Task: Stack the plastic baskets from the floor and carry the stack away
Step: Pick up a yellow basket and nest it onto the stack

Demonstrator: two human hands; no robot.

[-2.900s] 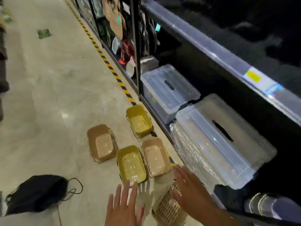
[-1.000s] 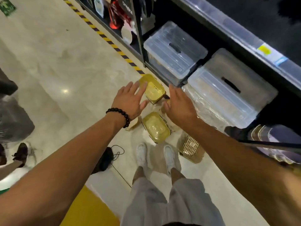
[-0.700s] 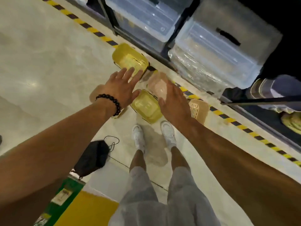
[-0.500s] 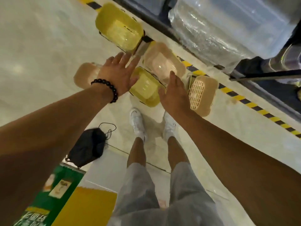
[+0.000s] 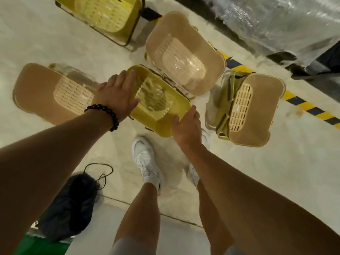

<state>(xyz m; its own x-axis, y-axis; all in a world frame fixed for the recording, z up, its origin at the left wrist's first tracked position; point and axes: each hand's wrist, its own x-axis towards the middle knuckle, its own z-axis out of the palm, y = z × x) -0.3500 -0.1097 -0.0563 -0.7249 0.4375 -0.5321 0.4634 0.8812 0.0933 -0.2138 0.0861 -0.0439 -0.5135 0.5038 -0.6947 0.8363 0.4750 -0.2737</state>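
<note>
Several plastic baskets lie on the pale floor in front of my feet. A yellow basket (image 5: 158,105) sits in the middle. My left hand (image 5: 116,96), with a black bead bracelet, grips its left rim. My right hand (image 5: 186,124) holds its near right corner. Behind it stands a beige basket (image 5: 185,52), touching its far edge. A brown basket (image 5: 47,91) lies to the left, partly behind my left hand. A brown basket with green handles (image 5: 257,109) lies on its side to the right. Another yellow basket (image 5: 108,13) is at the top.
Wrapped clear storage bins (image 5: 276,21) stand at the top right behind a yellow-and-black floor stripe (image 5: 301,105). A black bag with a cord (image 5: 71,205) lies by my left foot. My white shoes (image 5: 147,162) stand just below the middle basket.
The view has dropped closer to the floor. Both hands have come down from above the baskets and closed on the rim of the middle yellow basket.
</note>
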